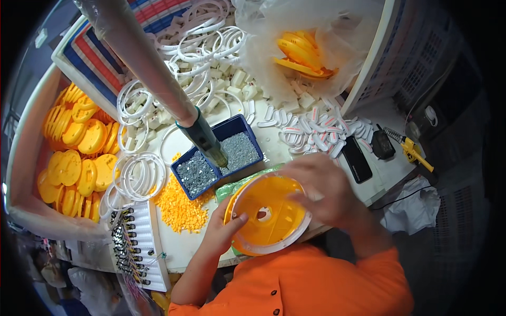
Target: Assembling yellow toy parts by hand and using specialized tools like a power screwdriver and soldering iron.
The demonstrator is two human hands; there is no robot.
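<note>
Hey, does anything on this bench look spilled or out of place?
Possibly the small yellow pieces: they lie heaped loose on the tabletop beside the blue tray, while the small grey parts sit contained inside it. That may be deliberate, though, and nothing looks clearly damaged.

A white-topped wooden-height workbench (386,171) stood above a dark grey floor (414,258). Along its right side rose a white-edged upright panel of gridded plastic (408,63); at its upper left slanted a red, white and blue striped sheet (95,58). The workbench was brightly lit, the floor dim.
</note>
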